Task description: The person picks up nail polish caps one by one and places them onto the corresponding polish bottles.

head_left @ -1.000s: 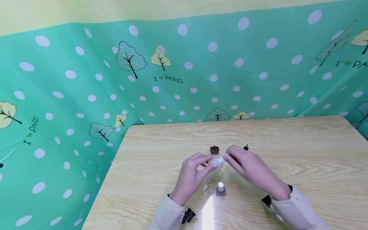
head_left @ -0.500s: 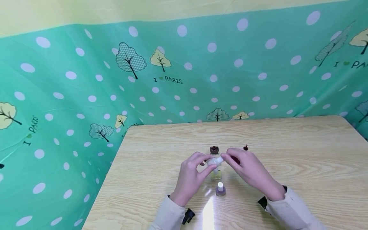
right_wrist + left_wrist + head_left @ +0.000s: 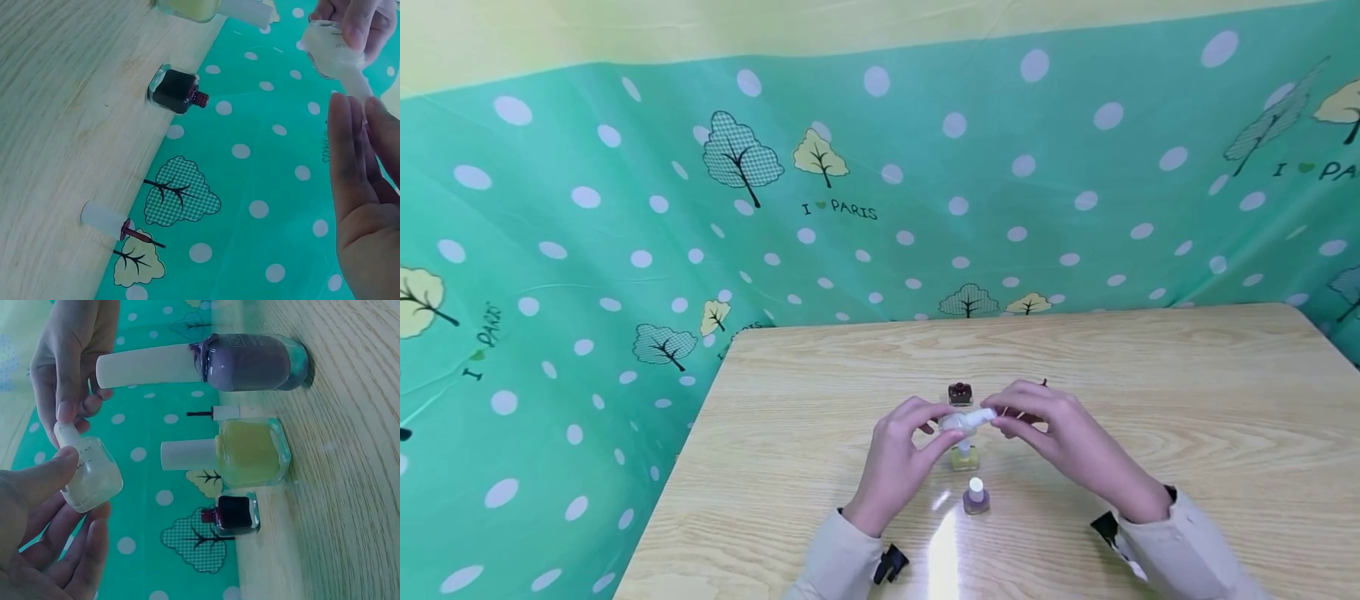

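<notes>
My left hand (image 3: 898, 458) holds a nail polish bottle (image 3: 97, 478) with whitish polish between thumb and fingers, tilted above the table. Its white cap (image 3: 66, 434) is on the neck and points toward my right hand (image 3: 1063, 433), whose thumb and fingertips pinch the cap's end. Beneath the hands, a yellow nail polish bottle (image 3: 965, 457) and a purple nail polish bottle (image 3: 976, 500) stand upright with white caps on. Farther back is a dark red nail polish bottle (image 3: 175, 90) with its neck bare. Its white brush cap (image 3: 103, 220) stands apart, brush up, mostly hidden behind my right hand in the head view.
The light wooden table (image 3: 790, 433) ends at a green dotted curtain (image 3: 850, 250) behind and to the left. A bright reflection lies on the wood in front of the purple bottle. Black straps (image 3: 892, 563) are at the wrists.
My right hand shifts slightly left, then back right, and its fingers change their hold on the cap, showing more of it now. The left hand stays almost in place with the bottle.
</notes>
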Available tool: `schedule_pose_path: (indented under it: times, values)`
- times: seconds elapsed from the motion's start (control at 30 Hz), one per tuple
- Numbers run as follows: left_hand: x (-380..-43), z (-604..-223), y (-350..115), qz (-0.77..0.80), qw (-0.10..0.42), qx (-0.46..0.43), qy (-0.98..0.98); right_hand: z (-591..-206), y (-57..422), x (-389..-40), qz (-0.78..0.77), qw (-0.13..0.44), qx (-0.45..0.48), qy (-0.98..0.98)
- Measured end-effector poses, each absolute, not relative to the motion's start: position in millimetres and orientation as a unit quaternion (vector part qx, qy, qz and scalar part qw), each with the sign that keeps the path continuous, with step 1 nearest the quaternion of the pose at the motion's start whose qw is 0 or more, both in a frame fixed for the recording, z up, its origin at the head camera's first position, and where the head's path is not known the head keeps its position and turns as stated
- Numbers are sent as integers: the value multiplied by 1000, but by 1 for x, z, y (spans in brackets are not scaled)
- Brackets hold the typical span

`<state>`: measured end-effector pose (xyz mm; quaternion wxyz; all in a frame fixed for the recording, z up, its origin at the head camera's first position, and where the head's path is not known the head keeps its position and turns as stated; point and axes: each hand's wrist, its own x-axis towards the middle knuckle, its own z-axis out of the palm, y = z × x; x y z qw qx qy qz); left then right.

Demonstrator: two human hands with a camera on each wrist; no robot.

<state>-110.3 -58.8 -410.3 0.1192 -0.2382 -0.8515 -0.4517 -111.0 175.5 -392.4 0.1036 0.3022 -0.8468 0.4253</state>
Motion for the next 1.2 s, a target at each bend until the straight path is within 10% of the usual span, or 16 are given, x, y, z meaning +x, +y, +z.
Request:
schedule_pose_path:
  times: [1.2]
  values:
    - [-112,-415,-54,-415,105,-243,-870,-396,164,-112,430,93,240,-865]
